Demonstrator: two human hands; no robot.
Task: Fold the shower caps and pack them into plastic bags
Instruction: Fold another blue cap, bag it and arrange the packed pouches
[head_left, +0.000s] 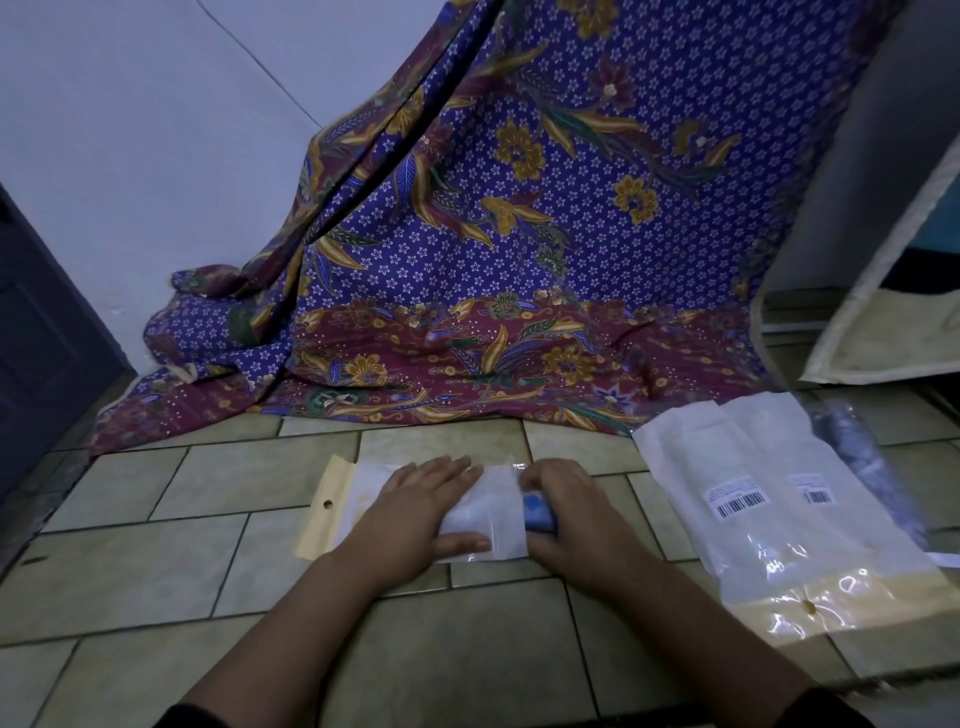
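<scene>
**As the plastic bag (363, 491) lies crosswise, its right end sits nearest the right hand (569, 512)**

Item on floor (208, 571), long axis left to right, yellow header at left. The left hand (415, 512) presses flat on it, fingers straight. The right hand curls round a blue item (537, 512), kind unclear.

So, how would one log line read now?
left hand presses plastic bag flat | right hand grips blue item at bag's end | packed bags lie at right

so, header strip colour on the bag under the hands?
Pale yellow header strip, best in head view.
</scene>
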